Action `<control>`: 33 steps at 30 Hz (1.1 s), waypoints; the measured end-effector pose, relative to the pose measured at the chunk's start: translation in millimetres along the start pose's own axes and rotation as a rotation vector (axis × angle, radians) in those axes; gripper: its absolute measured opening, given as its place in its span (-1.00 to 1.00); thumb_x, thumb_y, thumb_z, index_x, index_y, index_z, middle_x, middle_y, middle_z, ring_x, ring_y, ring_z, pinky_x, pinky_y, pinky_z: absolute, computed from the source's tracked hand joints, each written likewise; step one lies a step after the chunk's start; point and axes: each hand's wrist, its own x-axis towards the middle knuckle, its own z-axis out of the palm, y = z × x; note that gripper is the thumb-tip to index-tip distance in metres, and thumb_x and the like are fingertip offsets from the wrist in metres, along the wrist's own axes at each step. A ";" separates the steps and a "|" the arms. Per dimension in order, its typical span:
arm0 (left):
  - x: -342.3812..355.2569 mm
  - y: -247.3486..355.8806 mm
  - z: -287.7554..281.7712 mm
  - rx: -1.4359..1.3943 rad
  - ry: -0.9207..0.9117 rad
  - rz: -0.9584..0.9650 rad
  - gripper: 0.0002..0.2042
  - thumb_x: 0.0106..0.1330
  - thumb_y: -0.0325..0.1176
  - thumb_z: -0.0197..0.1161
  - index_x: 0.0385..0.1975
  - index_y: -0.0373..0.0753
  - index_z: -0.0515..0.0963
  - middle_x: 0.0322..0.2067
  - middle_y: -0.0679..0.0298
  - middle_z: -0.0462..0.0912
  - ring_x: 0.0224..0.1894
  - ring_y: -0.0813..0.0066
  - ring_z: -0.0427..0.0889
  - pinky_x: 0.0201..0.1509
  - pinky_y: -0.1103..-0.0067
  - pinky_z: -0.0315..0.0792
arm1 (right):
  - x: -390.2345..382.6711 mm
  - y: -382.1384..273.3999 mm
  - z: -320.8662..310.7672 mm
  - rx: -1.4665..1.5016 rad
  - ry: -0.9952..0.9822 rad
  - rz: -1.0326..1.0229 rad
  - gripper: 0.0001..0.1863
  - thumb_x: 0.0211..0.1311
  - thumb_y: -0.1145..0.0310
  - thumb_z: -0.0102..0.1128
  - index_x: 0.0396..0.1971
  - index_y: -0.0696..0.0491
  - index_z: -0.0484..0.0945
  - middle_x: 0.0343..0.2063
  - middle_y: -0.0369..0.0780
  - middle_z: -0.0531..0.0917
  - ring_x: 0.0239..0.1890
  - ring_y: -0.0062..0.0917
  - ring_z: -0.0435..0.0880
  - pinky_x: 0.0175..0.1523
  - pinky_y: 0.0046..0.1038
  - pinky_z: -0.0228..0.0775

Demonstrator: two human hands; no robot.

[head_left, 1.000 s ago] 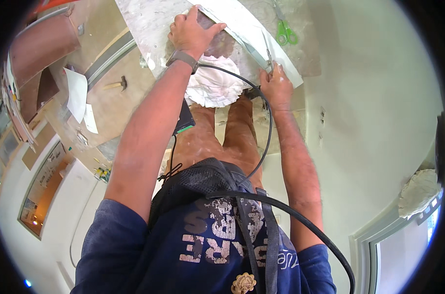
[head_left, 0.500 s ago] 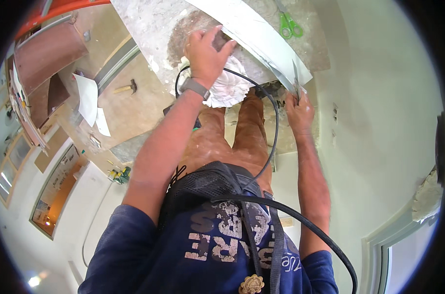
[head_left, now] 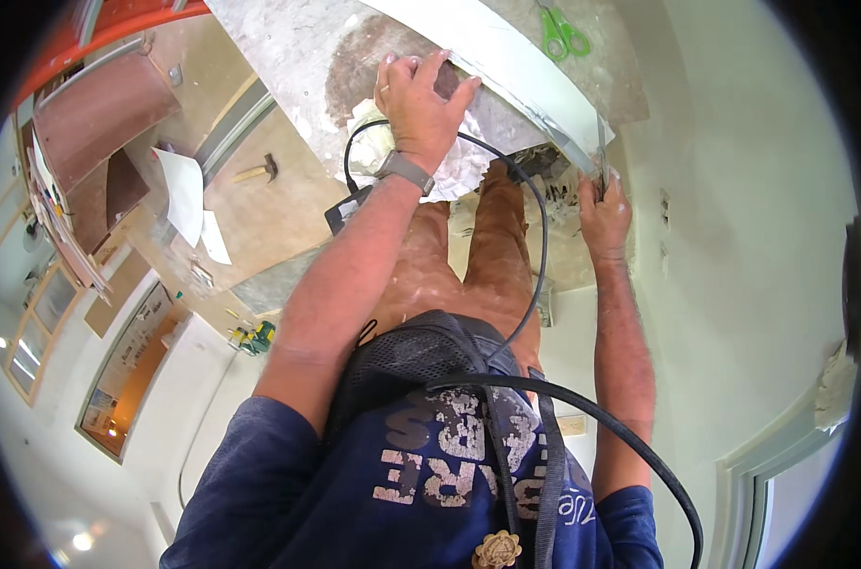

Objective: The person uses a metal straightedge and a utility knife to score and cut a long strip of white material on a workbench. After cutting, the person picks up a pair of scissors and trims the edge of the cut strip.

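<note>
A long white sheet [head_left: 506,57] runs diagonally across the dusty board at the top. My left hand [head_left: 421,109] lies at its near edge, fingers spread and slightly bent, with the fingertips touching that edge. My right hand [head_left: 606,218] is closed around a tool with a thin, pointed metal blade [head_left: 601,150], held upright at the sheet's right end. The fingers hide the tool's handle, so its exact kind cannot be made out. Under my left hand is a crumpled white cloth or bag [head_left: 468,166]. Green-handled scissors [head_left: 563,33] lie beyond the sheet.
A hammer [head_left: 258,171] lies on the brown board to the left, beside white offcuts [head_left: 182,194]. A black cable [head_left: 544,247] loops past my legs. The pale wall [head_left: 734,237] stands close on my right. Leaning panels [head_left: 103,100] are at the far left.
Both hands have moved to the right, the left one sliding along the sheet's edge. The blade now sits closer to the sheet's right end. My view has shifted slightly.
</note>
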 end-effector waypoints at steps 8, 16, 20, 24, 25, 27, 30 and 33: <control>-1.1 4.7 0.9 0.008 0.026 0.022 -0.59 -0.08 -0.09 0.41 -0.20 -0.05 0.60 -0.21 0.18 0.34 0.13 -0.05 0.16 0.20 0.14 0.01 | -0.8 0.6 -4.8 0.060 0.048 -0.007 -0.77 0.14 0.28 0.18 -0.31 0.13 0.50 -0.64 -0.21 0.51 -0.62 -0.48 0.47 -0.45 -0.43 0.35; -1.0 8.0 1.4 0.098 0.088 0.071 -0.59 -0.08 -0.05 0.41 -0.20 -0.05 0.61 -0.25 0.11 0.38 -0.01 -0.01 0.29 0.17 0.21 0.15 | -0.7 4.6 -3.4 0.025 0.017 0.032 -0.70 0.14 0.24 0.17 -0.17 0.07 0.51 -0.46 -0.11 0.63 -0.46 -0.29 0.64 -0.34 -0.35 0.47; -1.3 7.0 2.4 0.102 0.074 0.059 -0.59 -0.08 -0.04 0.42 -0.22 -0.06 0.62 -0.24 0.11 0.37 -0.02 0.02 0.30 0.16 0.22 0.16 | -1.2 5.0 -2.5 0.021 0.039 0.031 -0.69 0.14 0.22 0.17 -0.16 0.06 0.50 -0.45 -0.11 0.62 -0.45 -0.26 0.63 -0.33 -0.33 0.46; -0.2 5.2 2.2 0.117 0.083 0.085 -0.60 -0.09 -0.04 0.42 -0.25 -0.08 0.63 -0.24 0.11 0.37 -0.05 0.05 0.32 0.11 0.24 0.21 | -1.1 3.4 -5.7 0.004 0.000 0.092 -0.68 0.14 0.20 0.16 -0.15 0.05 0.50 -0.42 -0.12 0.62 -0.45 -0.26 0.62 -0.33 -0.35 0.46; 0.2 6.9 2.4 0.117 0.084 0.083 -0.60 -0.09 -0.04 0.42 -0.26 -0.08 0.64 -0.25 0.12 0.37 -0.06 0.06 0.33 0.09 0.24 0.22 | -0.5 2.3 -6.3 0.006 0.008 0.085 -0.68 0.14 0.20 0.16 -0.15 0.05 0.50 -0.42 -0.12 0.62 -0.45 -0.27 0.62 -0.33 -0.36 0.46; 0.5 7.3 2.9 0.127 0.096 0.098 -0.60 -0.10 -0.04 0.43 -0.26 -0.09 0.64 -0.26 0.12 0.37 -0.09 0.08 0.34 0.07 0.25 0.24 | 0.0 0.0 -6.3 0.018 0.015 0.082 -0.68 0.14 0.20 0.16 -0.15 0.05 0.51 -0.41 -0.14 0.62 -0.44 -0.31 0.62 -0.32 -0.37 0.45; -0.1 4.3 6.0 0.139 0.115 0.126 -0.60 -0.10 -0.04 0.43 -0.26 -0.09 0.64 -0.27 0.13 0.37 -0.12 0.10 0.36 0.04 0.27 0.25 | -0.5 -0.1 -5.9 0.036 0.029 0.080 -0.68 0.13 0.20 0.17 -0.16 0.05 0.52 -0.40 -0.16 0.61 -0.44 -0.36 0.62 -0.32 -0.38 0.45; -0.2 3.5 6.1 0.134 0.115 0.129 -0.60 -0.10 -0.04 0.42 -0.26 -0.09 0.64 -0.29 0.13 0.37 -0.13 0.12 0.36 0.03 0.28 0.26 | -0.9 2.0 -4.1 0.055 0.043 0.068 -0.67 0.13 0.20 0.18 -0.16 0.05 0.52 -0.41 -0.18 0.61 -0.47 -0.39 0.61 -0.33 -0.38 0.44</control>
